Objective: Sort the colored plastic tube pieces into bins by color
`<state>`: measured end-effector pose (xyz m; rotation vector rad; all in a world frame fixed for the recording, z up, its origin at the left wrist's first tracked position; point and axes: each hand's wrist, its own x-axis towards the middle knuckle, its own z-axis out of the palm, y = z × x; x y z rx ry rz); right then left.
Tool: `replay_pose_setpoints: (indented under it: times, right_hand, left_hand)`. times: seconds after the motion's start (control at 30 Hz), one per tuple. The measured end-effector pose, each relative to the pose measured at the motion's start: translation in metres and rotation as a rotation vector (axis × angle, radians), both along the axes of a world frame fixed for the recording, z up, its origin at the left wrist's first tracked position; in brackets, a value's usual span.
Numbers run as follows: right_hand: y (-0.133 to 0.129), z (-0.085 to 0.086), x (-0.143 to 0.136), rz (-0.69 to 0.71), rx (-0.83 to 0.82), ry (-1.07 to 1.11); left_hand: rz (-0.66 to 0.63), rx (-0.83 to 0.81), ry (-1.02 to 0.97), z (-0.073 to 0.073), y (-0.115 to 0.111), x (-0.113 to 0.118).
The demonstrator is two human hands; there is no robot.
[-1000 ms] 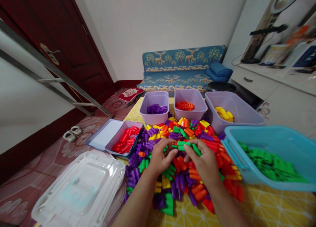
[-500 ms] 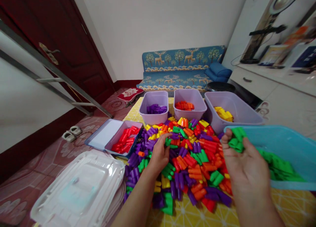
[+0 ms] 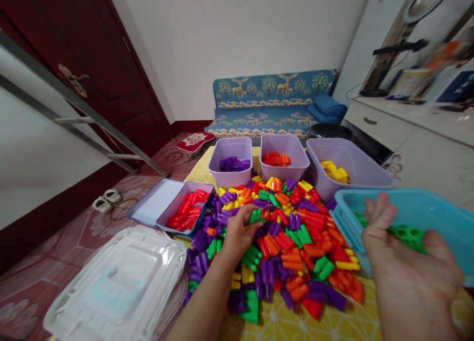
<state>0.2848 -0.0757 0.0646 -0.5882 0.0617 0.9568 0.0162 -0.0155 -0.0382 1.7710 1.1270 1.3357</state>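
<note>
Backdrop: blue patterned sofa (image 3: 266, 114) at 12 o'clock; yellow-clothed counter (image 3: 289, 323) below.
Change: right hand (image 3: 411, 286) now farther over the turquoise tub (image 3: 440, 207), 3 o'clock; green pieces (image 3: 409, 236) behind it, release unclear.
Right fingers: spread wide; contact with those pieces, cannot tell.
Left hand (image 3: 237, 232): fingers pinched on a green block (image 3: 255, 216) above the mixed pile (image 3: 292, 252).
Around: lilac tubs (image 3: 230, 179), 12 to 1; white lids (image 3: 148, 262), 8.
Obstacles: tub rim; other colours crowding loose greens.

Pieces (image 3: 276, 244) heaped on the tabletop (image 3: 277, 326)
Three bins (image 3: 230, 179) behind them, tub (image 3: 346, 227) to the right, case (image 3: 150, 202) to the left, lids (image 3: 122, 281) before the case.
</note>
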Motion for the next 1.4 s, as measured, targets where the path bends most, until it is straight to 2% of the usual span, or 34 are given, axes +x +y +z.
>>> replay_pose_setpoints:
  times: [0.07, 0.13, 0.2, 0.3, 0.37, 0.47, 0.57, 0.67, 0.77, 0.93, 1.0, 1.1, 1.27, 1.33, 1.4]
  right_hand:
    - [0.004, 0.007, -0.007, -0.032, 0.105, 0.260]
    - [0.009, 0.008, -0.017, 0.008, 0.124, 0.287]
    - [0.016, 0.002, -0.029, 0.069, -0.001, 0.031]
    - [0.021, -0.015, -0.055, 0.393, -0.078, -0.621]
    - [0.021, -0.027, -0.074, 0.605, -0.139, -1.040]
    - [0.020, -0.044, -0.095, 0.662, -0.210, -1.478]
    - [0.021, -0.055, -0.101, 0.683, -0.142, -1.601]
    - [0.024, -0.055, -0.093, 0.651, -0.163, -1.516]
    - [0.025, -0.047, -0.083, 0.581, -0.223, -1.343]
    - [0.022, -0.039, -0.086, 0.711, -0.110, -1.111]
    - [0.020, -0.037, -0.092, 0.714, -0.087, -1.034]
    - [0.017, -0.029, -0.093, 0.550, -0.078, -0.833]
    - [0.014, -0.010, -0.068, -0.030, 0.038, -0.485]
    - [0.014, -0.006, -0.055, -0.107, 0.049, -0.378]
    - [0.015, -0.006, -0.047, -0.067, 0.018, -0.353]
  left_hand:
    - [-0.003, -0.037, -0.010, 0.001, -0.001, 0.001]
    - [-0.046, -0.043, -0.014, 0.003, -0.001, 0.001]
    - [-0.092, 0.019, 0.027, 0.006, -0.001, 0.000]
    - [-0.138, 0.145, 0.109, 0.011, -0.001, -0.002]
    - [-0.153, 0.172, 0.116, 0.013, -0.002, -0.002]
    - [-0.144, 0.131, 0.063, 0.014, -0.004, -0.002]
    - [-0.135, 0.079, 0.008, 0.015, -0.006, -0.001]
    - [-0.087, 0.077, 0.003, 0.015, -0.005, -0.002]
    - [-0.047, 0.057, 0.004, 0.013, -0.003, -0.003]
    - [-0.073, 0.092, 0.023, 0.013, -0.003, -0.005]
    - [-0.086, 0.126, 0.054, 0.015, -0.002, -0.006]
    - [-0.119, 0.166, 0.118, 0.016, -0.002, -0.007]
    - [-0.023, 0.204, 0.213, 0.010, 0.000, -0.006]
    - [0.013, 0.191, 0.277, 0.007, 0.000, -0.005]
    - [0.025, 0.176, 0.359, 0.005, 0.000, -0.004]
